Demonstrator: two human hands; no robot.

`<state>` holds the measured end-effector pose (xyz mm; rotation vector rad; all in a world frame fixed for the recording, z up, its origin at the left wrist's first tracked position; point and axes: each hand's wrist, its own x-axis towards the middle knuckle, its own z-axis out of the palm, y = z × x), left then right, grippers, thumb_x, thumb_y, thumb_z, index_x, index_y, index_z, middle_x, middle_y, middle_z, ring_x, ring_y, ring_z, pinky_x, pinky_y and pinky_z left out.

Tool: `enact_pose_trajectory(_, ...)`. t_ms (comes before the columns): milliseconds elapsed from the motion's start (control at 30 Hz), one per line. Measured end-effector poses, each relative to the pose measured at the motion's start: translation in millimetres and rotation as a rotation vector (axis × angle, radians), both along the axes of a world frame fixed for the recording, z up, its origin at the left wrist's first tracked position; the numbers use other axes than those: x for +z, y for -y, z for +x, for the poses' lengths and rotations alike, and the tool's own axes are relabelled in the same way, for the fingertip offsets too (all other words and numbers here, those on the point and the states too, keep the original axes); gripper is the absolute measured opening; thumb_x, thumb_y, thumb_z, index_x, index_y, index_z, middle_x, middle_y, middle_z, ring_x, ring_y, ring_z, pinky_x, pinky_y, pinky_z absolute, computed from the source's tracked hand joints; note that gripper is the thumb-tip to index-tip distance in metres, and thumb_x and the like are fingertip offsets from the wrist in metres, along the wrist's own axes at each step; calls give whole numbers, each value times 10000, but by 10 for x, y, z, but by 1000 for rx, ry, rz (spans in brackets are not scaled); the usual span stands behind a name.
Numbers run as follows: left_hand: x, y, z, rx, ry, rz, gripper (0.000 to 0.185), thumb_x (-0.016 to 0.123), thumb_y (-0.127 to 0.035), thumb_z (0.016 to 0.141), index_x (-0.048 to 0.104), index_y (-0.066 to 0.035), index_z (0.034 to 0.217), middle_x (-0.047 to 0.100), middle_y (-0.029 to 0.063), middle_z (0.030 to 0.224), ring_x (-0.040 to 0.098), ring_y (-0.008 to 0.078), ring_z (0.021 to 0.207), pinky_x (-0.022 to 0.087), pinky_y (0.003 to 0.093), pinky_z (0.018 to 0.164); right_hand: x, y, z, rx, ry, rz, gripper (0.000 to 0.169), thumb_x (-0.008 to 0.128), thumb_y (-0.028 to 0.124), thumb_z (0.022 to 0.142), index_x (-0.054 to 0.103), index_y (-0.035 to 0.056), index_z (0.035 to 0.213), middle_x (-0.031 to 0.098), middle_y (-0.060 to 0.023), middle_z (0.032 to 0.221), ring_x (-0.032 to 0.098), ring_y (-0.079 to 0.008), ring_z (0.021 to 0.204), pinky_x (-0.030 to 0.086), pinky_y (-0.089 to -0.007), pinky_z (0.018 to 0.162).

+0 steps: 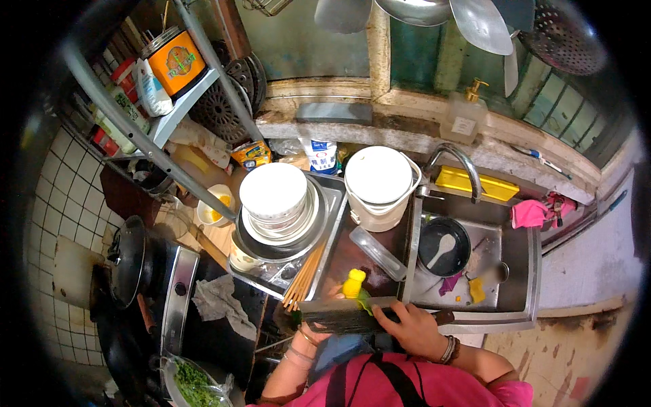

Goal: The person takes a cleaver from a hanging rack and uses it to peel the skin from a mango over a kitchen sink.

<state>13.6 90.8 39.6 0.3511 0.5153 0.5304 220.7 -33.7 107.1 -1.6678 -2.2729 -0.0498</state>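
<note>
My right hand (411, 330) grips a kitchen cleaver (346, 316) near its dark handle. The broad, dark blade lies leftward in front of my body. Beyond it, a bright yellow, partly peeled vegetable (353, 285), perhaps pumpkin, stands up in my left hand (319, 330). Part of that hand is hidden behind the blade; some fingers show at the vegetable's left side. A strip of green skin (364, 300) hangs by the blade's upper edge, next to the yellow flesh. Whether the edge is cutting into it cannot be seen.
Ahead stand a stack of white bowls (273, 196), chopsticks (305, 274) on a metal tray (330, 229), and a lidded white bucket (379, 183). The sink (488, 285) at right holds a dark pot (442, 254). A gas stove (180, 290) is left; metal utensils (480, 25) hang overhead.
</note>
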Motion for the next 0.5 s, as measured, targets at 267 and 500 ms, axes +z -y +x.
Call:
enact_pose_trajectory(267, -281, -19, -163, 94, 135, -141, 540, 580, -225, 920, 397, -103, 1412, 500, 155, 1349, 555, 304, 1166, 465, 433, 1004, -56, -4, 39, 9, -45, 4, 414, 563, 156, 763, 549, 105, 1173, 533, -91, 1007, 547, -169, 651, 483, -281, 477)
enact_pose_trajectory(500, -147, 40, -110, 51, 191, -55, 547, 516, -334, 940, 400, -90, 1416, 513, 156, 1335, 535, 299, 1183, 423, 440, 1043, -61, 2, 31, 27, 10, 22, 317, 560, 167, 772, 558, 98, 1082, 538, -84, 983, 540, -167, 656, 477, -267, 473)
